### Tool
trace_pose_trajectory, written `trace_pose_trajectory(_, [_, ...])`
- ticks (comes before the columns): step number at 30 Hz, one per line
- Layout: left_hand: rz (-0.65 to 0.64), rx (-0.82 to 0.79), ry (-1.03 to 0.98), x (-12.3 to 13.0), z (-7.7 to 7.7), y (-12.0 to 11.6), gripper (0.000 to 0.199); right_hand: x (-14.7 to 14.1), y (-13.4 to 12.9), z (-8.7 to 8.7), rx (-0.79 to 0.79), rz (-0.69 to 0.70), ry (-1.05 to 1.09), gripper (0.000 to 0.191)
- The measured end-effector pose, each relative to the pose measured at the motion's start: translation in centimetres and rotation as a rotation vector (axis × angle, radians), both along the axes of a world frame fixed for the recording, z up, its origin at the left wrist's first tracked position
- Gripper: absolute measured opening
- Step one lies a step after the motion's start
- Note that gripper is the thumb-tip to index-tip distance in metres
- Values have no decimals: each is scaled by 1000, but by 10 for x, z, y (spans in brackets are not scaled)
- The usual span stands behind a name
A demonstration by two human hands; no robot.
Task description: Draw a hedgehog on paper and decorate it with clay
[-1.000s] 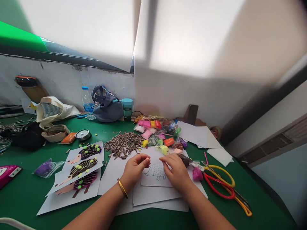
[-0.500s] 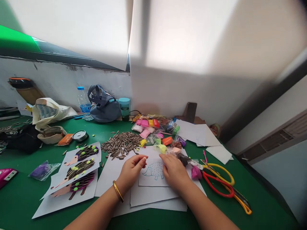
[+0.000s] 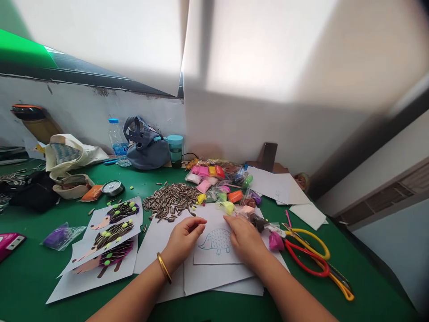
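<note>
A white sheet with a hedgehog drawn in blue-green line (image 3: 217,240) lies on larger white papers (image 3: 214,279). Left of the drawing is my left hand (image 3: 186,237), fingers curled and thumb near the index finger; whether anything small is between them cannot be made out. My right hand (image 3: 244,235) rests over the sheet's right side, fingers pointing up-left, their undersides hidden. Beyond the hands lie a pile of striped sunflower seeds (image 3: 171,200) and bagged coloured clay (image 3: 234,197). Finished hedgehog cards (image 3: 114,237) overlap at the left.
Red and yellow scissors (image 3: 308,252) lie to the right beside magenta clay (image 3: 275,241). Along the wall stand a blue bag (image 3: 147,150), a water bottle (image 3: 119,143) and a teal-lidded cup (image 3: 175,152). A round tin (image 3: 112,188) and bagged purple clay (image 3: 56,237) are at the left.
My right hand has shifted slightly right, uncovering more of the drawn hedgehog's back. The thumb and fingers of my left hand have changed position slightly. The view has shifted a little.
</note>
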State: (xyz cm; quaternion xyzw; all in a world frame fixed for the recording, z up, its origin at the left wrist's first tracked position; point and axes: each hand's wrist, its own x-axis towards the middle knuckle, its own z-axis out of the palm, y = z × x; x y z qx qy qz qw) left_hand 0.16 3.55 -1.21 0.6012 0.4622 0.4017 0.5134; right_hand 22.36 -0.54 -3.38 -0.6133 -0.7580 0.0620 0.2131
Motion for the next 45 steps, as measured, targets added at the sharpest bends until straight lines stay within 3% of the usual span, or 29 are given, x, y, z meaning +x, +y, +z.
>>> trace_pose_trajectory(7, [-30, -43, 16, 0, -6, 3, 32, 0, -2, -1, 65, 10, 12, 48])
trace_pose_trajectory(12, [-69, 5, 84, 1, -9, 3, 29, 0, 14, 25, 152, 26, -12, 33])
trace_pose_trajectory(16, [-80, 14, 93, 1, -10, 4, 30, 5, 66, 62, 116, -95, -159, 33])
trace_pose_trajectory(19, [-88, 16, 92, 1, -11, 4, 30, 5, 119, 78, 32, -172, -237, 38])
trace_pose_trajectory(22, [-93, 20, 93, 1, -13, 4, 30, -2, 160, 77, -23, -168, -275, 41])
trace_pose_trajectory(26, [-89, 37, 94, 2, -13, 4, 30, -16, 184, 66, -75, -180, -297, 36])
trace_pose_trajectory(31, [-92, 38, 85, 1, -10, 2, 30, -11, 175, 77, 11, -252, -230, 33])
trace_pose_trajectory(36, [-92, 34, 85, 2, -9, 2, 31, 29, 137, 90, 66, -348, -119, 39])
trace_pose_trajectory(38, [-90, 38, 90, 2, -8, 2, 31, 47, 117, 85, -8, -330, 1, 38])
trace_pose_trajectory(41, [-93, 47, 90, 2, -8, 2, 30, 66, 89, 73, -243, -133, 99, 27])
trace_pose_trajectory(45, [-106, 45, 95, 1, -8, 1, 30, 70, 71, 61, -202, -127, -33, 26])
